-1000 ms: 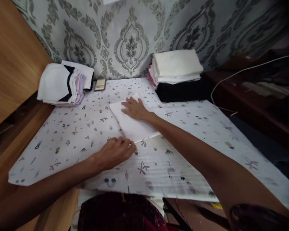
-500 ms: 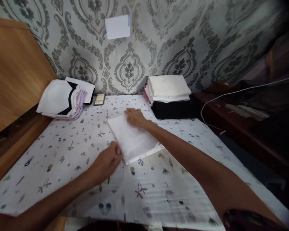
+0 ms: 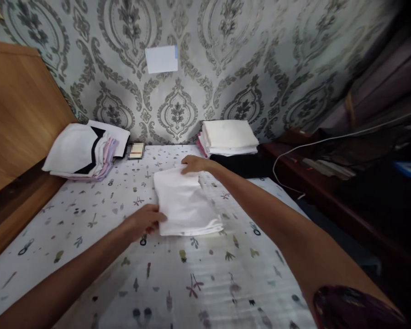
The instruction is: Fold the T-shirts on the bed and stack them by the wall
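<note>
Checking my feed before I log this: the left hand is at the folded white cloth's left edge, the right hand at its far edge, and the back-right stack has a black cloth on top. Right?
Not quite: the head view shows a cream cloth on top of that stack, not black. The left hand and right hand are placed as you say.

2 arms (image 3: 276,219) extended; left hand (image 3: 146,221) nearer, right hand (image 3: 196,164) farther, fingers (image 3: 187,168) bent.

Grey-and-white damask-patterned wall (image 3: 222,77) ahead of me, rectangular white sheet (image 3: 162,59) on it, smooth brown wooden panel (image 3: 27,109) to my left, thin white cable (image 3: 329,138) curving past dark reddish-brown furniture (image 3: 301,170) on my right.
</note>
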A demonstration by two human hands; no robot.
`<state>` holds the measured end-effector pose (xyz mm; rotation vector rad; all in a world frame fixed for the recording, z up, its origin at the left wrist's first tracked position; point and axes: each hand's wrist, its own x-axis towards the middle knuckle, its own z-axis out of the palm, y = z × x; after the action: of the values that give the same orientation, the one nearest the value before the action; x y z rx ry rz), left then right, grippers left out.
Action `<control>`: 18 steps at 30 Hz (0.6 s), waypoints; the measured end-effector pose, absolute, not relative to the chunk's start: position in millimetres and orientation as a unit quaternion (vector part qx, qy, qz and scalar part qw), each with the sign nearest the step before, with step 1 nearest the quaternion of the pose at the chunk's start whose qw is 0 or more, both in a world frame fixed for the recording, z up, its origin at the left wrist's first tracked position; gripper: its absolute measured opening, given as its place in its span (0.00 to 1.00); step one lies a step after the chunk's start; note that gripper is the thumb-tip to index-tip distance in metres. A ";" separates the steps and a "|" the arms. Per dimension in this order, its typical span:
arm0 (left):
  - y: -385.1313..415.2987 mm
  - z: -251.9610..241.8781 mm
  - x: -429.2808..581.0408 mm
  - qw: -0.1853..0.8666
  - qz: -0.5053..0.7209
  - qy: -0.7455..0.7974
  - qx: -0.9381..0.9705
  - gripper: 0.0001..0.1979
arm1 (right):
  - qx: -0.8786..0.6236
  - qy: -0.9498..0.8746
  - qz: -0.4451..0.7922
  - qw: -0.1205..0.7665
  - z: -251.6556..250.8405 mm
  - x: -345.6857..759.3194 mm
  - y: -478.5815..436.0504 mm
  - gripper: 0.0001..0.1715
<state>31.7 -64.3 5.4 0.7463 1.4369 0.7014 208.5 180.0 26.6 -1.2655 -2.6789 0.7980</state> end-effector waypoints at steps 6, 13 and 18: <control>-60.1 16.0 6.5 0.599 0.533 0.580 0.144 0.09 | -0.504 -0.719 0.456 0.148 14.8 282.4 133.4 0.17; -77.1 11.3 34.8 0.613 0.498 0.586 0.184 0.22 | -0.521 -0.555 0.600 0.247 -8.9 297.7 87.9 0.10; -56.7 33.8 51.4 0.601 0.492 0.569 0.269 0.26 | -0.471 -0.527 0.633 0.316 20.0 324.4 90.0 0.14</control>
<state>51.4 -56.7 33.8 0.6239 1.3196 1.1400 324.4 90.0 20.0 -1.2397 -1.3888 1.6670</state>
